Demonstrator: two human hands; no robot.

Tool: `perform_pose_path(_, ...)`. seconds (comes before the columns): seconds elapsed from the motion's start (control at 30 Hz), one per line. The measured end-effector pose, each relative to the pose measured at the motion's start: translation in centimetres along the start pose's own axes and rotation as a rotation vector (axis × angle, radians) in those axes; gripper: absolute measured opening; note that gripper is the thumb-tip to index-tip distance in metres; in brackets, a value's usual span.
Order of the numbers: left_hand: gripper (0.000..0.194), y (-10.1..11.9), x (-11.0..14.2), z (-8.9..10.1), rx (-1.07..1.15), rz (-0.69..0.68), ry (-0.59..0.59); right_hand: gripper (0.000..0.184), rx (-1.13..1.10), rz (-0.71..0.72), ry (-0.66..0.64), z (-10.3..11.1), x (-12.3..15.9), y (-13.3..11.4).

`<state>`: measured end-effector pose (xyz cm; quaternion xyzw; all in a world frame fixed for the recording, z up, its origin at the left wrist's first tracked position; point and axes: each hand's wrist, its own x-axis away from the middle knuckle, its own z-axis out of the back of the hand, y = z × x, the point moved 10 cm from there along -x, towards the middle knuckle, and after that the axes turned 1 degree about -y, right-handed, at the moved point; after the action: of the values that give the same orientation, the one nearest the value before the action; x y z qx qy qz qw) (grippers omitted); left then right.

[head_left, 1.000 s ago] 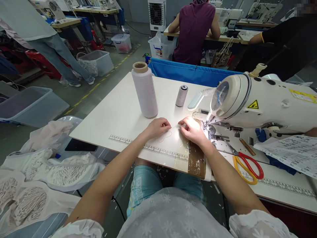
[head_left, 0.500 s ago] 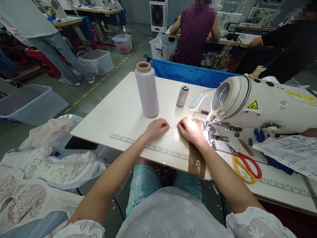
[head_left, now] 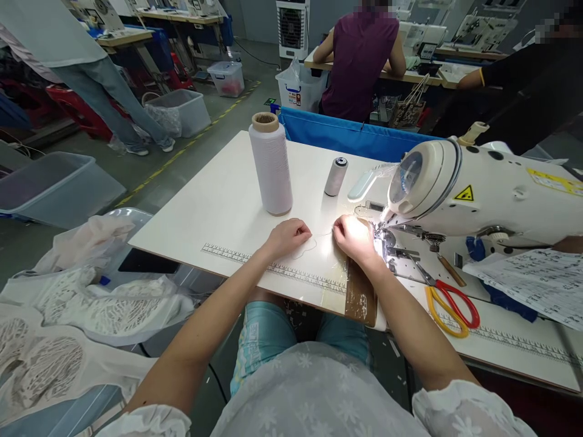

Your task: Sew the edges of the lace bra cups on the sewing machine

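A thin pale thread (head_left: 322, 235) runs between my two hands over the white tabletop, with a loose loop lying below my left hand. My left hand (head_left: 291, 233) is closed in a pinch on the thread. Closed too, my right hand (head_left: 353, 235) pinches the other end beside the lit needle area of the sewing machine (head_left: 496, 188). A large white thread cone (head_left: 272, 167) stands upright behind my left hand. Farther back, a small thread spool (head_left: 336, 176) stands upright between the cone and the machine. The exact fingertip grip is too small to make out.
Scissors (head_left: 452, 309) with red and yellow handles lie right of my right forearm, near a printed paper sheet (head_left: 531, 279). White lace bras (head_left: 122, 309) fill a plastic bin at the left. A blue cloth trough (head_left: 355, 129) borders the table's back edge. Other people work beyond.
My right hand has moved slightly right, away from my left hand, and the thread between them now shows. My left hand stays nearly in place.
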<state>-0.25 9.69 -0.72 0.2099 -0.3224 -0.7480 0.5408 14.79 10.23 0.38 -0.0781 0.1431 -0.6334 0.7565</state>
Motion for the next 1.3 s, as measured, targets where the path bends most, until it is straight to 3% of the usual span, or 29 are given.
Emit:
perform_pose_path(0.2, 0.013, 0.6, -0.6, -0.2, 0.085, -0.016, -0.006, 0.020, -0.265, 0.084, 0.205, 3.2, 0.9, 0.6)
perform_pose_path(0.27, 0.013, 1.0, -0.9, -0.3, 0.105, -0.035, -0.015, 0.021, -0.458, 0.100, 0.109, 2.3, 1.0, 0.1)
perform_pose_path(0.37, 0.016, 1.5, -1.5, -0.4, 0.136, -0.064, -0.029, 0.024, -0.778, 0.038, -0.198, -1.3, 1.2, -1.0)
perform_pose_path(0.47, 0.018, 1.6, -1.9, -0.6, 0.139, -0.072, -0.042, 0.027, -0.971, -0.026, -0.287, -2.9, 1.2, -1.6)
perform_pose_path(0.63, 0.017, 0.9, -1.7, -0.6, 0.096, -0.059, -0.044, 0.012, -0.838, -0.066, -0.230, -2.7, 1.2, -1.2)
perform_pose_path(0.8, 0.017, 0.5, -0.3, 0.2, -0.039, -0.082, -0.020, 0.013, -0.749, -0.065, -0.232, -2.4, 1.4, -1.3)
perform_pose_path(1.0, 0.017, 1.6, 0.3, -0.9, -0.224, -0.156, -0.100, 0.012, -0.733, -0.070, -0.258, -2.5, 1.4, -1.1)
perform_pose_path(1.17, 0.014, 1.7, -0.3, -1.5, -0.214, -0.178, -0.090, 0.011, -0.728, -0.054, -0.265, -2.3, 1.5, -1.1)
perform_pose_path(1.3, 0.014, 1.5, -0.3, -0.9, -0.080, -0.194, -0.050, 0.009, -0.774, -0.075, -0.278, -2.9, 1.4, -0.8)
